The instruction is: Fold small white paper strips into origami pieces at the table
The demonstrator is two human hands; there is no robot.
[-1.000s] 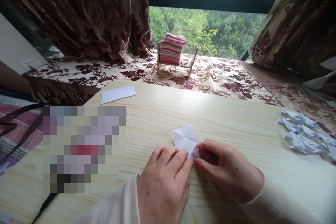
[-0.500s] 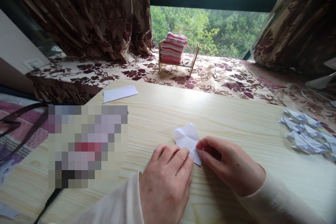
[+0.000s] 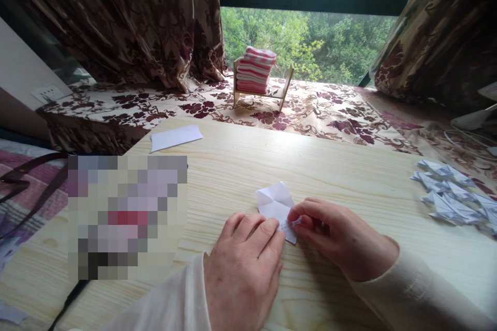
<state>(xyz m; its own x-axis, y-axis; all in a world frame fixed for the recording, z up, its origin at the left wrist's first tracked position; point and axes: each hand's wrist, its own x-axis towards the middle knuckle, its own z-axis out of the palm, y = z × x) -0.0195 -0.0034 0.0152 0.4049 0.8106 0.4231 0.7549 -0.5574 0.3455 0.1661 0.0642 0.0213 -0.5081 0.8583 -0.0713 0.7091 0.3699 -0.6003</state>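
Note:
A small white sheet of paper (image 3: 275,200) with crossing crease lines lies on the wooden table in front of me. My left hand (image 3: 246,264) rests palm down on its near left part, fingers lying flat and covering that edge. At the right side, my right hand (image 3: 337,235) pinches a corner or flap of the paper between thumb and index finger. Printed marks show on the paper's near part, between the two hands. The exact fold under my fingertips is partly hidden.
Several folded paper pieces (image 3: 452,194) are grouped at the table's right edge. A white paper strip (image 3: 176,138) lies at the back left. A blurred-out object (image 3: 128,217) with a black cable is at left. Beyond the table, a small wooden rack (image 3: 281,94) holds folded striped cloths (image 3: 254,72).
My right thumb and index finger have shifted slightly, lifting or curling the paper's right corner a little. My left hand stays on the paper.

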